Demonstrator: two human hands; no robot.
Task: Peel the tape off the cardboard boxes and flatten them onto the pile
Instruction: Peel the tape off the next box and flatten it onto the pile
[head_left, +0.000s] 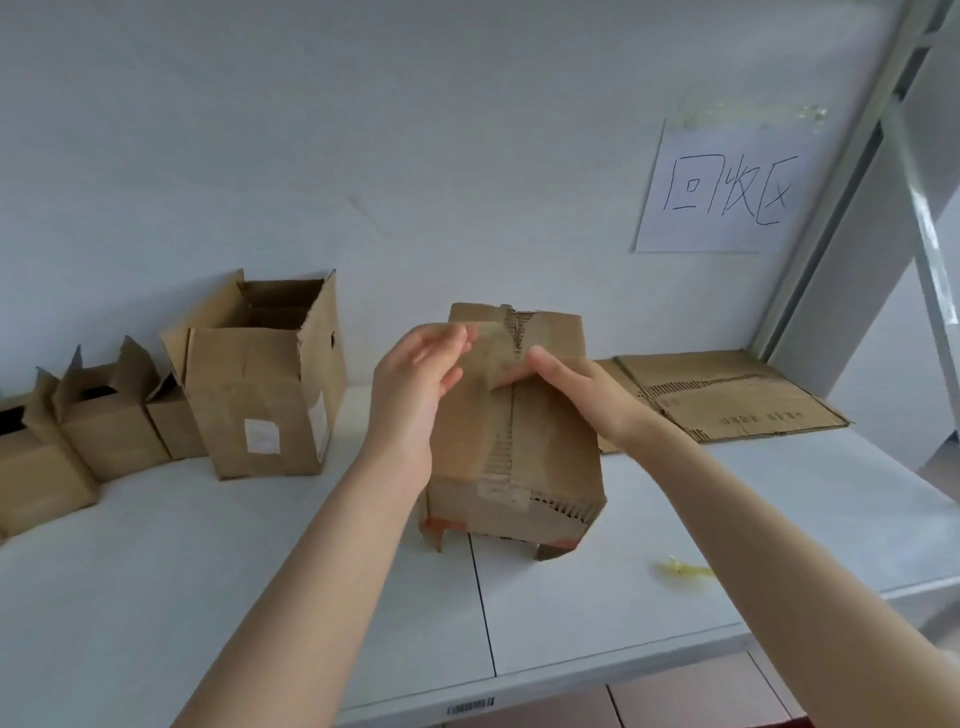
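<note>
Item: brown taped cardboard box (511, 441) on white desk (156, 571). My left hand (415, 384) braces it, fingers loose; right hand (576, 389) pinches the seam strip. I'd peel low, steadily.

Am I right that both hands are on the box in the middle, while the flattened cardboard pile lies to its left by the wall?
Not quite. The head view shows the flattened cardboard pile to the right of the box, under the paper sign. Both the left hand and right hand are on the box.

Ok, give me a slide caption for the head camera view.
Both hands, left hand and right hand, work the held box beside the flattened pile.
</note>
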